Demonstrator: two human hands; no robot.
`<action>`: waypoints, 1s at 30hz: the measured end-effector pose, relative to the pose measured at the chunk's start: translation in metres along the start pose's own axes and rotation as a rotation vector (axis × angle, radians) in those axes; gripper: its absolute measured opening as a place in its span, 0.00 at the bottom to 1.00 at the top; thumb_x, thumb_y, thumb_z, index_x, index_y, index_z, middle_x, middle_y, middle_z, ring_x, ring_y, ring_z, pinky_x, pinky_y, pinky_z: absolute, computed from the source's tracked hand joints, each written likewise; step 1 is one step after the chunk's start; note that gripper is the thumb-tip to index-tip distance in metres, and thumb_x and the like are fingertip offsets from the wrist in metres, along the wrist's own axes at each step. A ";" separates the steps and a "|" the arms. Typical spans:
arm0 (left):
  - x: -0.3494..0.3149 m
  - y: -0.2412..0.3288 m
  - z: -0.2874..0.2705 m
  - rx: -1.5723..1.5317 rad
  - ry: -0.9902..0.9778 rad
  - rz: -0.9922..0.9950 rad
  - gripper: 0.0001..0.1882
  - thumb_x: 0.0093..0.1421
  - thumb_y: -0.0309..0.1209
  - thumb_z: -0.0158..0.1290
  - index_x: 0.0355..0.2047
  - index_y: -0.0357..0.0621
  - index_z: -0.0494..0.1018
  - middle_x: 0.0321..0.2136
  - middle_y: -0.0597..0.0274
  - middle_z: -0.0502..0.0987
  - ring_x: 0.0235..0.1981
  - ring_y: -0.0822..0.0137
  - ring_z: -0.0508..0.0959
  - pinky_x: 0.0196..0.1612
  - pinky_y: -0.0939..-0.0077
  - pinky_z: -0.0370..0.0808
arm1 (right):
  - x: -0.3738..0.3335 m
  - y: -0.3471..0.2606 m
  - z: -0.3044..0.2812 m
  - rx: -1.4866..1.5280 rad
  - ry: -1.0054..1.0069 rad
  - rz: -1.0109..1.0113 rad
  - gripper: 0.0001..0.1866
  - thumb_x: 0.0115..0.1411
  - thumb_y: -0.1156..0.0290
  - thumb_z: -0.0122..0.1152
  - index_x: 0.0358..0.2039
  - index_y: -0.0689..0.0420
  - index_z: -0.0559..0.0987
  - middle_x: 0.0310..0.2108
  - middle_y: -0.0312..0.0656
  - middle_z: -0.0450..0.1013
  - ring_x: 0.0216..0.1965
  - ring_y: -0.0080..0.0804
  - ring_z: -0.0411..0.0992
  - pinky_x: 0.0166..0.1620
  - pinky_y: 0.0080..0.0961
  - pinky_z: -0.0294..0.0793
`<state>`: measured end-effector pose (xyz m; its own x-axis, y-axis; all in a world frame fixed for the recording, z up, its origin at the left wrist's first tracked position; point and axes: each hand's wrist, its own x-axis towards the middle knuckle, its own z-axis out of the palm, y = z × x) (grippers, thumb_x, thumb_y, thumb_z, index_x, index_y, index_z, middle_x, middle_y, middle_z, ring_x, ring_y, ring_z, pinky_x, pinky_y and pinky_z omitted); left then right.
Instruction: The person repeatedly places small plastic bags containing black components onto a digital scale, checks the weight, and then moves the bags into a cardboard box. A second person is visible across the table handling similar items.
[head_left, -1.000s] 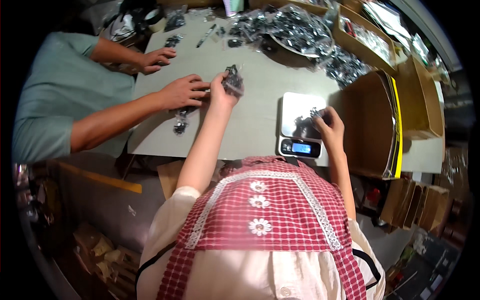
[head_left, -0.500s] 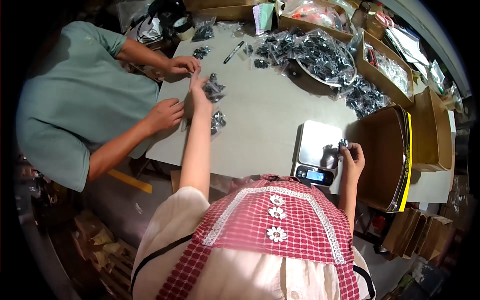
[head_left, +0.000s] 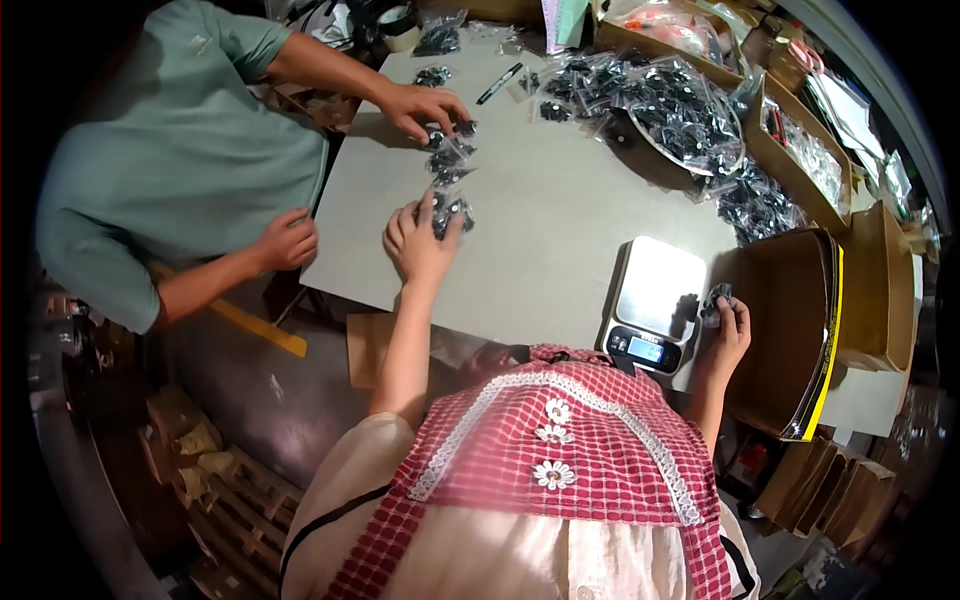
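Observation:
My left hand [head_left: 420, 243] has its thumb and fingers around a small clear plastic bag of black parts [head_left: 454, 214], at the near end of a row of bags. Pinched in the fingers of my right hand [head_left: 731, 336] is another small bag of black parts [head_left: 716, 302], held between the scale and the open carton. The digital scale [head_left: 660, 283] has a bare silver plate and a lit display. Just beyond my left hand lie more bags [head_left: 448, 158] of the row, with a co-worker's hand [head_left: 425, 108] over the far ones.
The co-worker's other hand [head_left: 288, 240] rests by the table's left edge. A large heap of bagged black parts [head_left: 690, 125] spills around a round tray at the back right. An open cardboard carton [head_left: 775, 335] stands right of the scale. A black marker [head_left: 499, 84] lies farther back.
My left hand has drawn back from near the co-worker's hand onto the nearest bag. The co-worker's far hand has moved right over the bags; their near hand has pulled back.

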<state>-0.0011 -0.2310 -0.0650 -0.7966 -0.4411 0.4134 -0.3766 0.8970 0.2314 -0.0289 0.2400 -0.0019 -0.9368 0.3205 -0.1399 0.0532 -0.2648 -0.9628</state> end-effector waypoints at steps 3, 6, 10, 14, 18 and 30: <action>-0.005 0.017 -0.001 -0.028 0.049 0.091 0.22 0.60 0.52 0.58 0.53 0.64 0.79 0.54 0.56 0.71 0.62 0.49 0.62 0.65 0.46 0.59 | 0.008 0.000 0.004 0.045 -0.083 0.014 0.06 0.63 0.77 0.63 0.40 0.61 0.78 0.33 0.34 0.75 0.32 0.19 0.71 0.38 0.16 0.69; -0.017 0.030 -0.009 -0.118 -0.019 0.095 0.21 0.59 0.48 0.59 0.52 0.63 0.79 0.54 0.57 0.71 0.62 0.48 0.63 0.65 0.47 0.61 | 0.011 -0.009 0.016 -0.030 -0.125 0.014 0.05 0.61 0.78 0.63 0.38 0.60 0.78 0.33 0.33 0.74 0.34 0.20 0.71 0.40 0.16 0.69; -0.034 0.048 -0.022 -0.140 -0.060 0.225 0.20 0.57 0.44 0.60 0.51 0.63 0.80 0.54 0.60 0.72 0.62 0.49 0.65 0.63 0.50 0.64 | 0.011 -0.031 0.035 -0.106 -0.224 -0.121 0.06 0.59 0.78 0.63 0.37 0.58 0.79 0.32 0.30 0.74 0.34 0.17 0.70 0.40 0.14 0.67; -0.035 0.060 -0.031 -0.172 -0.100 0.303 0.20 0.59 0.40 0.59 0.52 0.61 0.79 0.54 0.59 0.73 0.63 0.50 0.67 0.62 0.52 0.67 | 0.012 -0.049 0.037 -0.094 -0.317 -0.215 0.09 0.58 0.80 0.65 0.39 0.61 0.77 0.34 0.32 0.73 0.35 0.18 0.71 0.41 0.16 0.70; -0.027 0.055 -0.027 -0.223 -0.128 0.375 0.20 0.59 0.40 0.59 0.53 0.61 0.79 0.56 0.59 0.73 0.62 0.49 0.67 0.63 0.51 0.64 | 0.012 -0.041 0.035 -0.201 -0.415 -0.298 0.12 0.57 0.77 0.65 0.42 0.63 0.78 0.37 0.36 0.75 0.41 0.24 0.73 0.46 0.21 0.73; -0.034 0.109 -0.049 -0.393 0.004 0.425 0.22 0.61 0.40 0.56 0.54 0.46 0.76 0.57 0.56 0.74 0.63 0.54 0.67 0.67 0.52 0.51 | 0.056 0.019 -0.046 -0.409 -0.071 -0.321 0.20 0.58 0.77 0.57 0.53 0.65 0.76 0.45 0.43 0.76 0.46 0.31 0.73 0.52 0.26 0.72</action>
<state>0.0082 -0.1196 -0.0111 -0.8373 -0.0448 0.5448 0.1808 0.9178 0.3534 -0.0644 0.2943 -0.0387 -0.9484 0.2611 0.1798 -0.1236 0.2178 -0.9681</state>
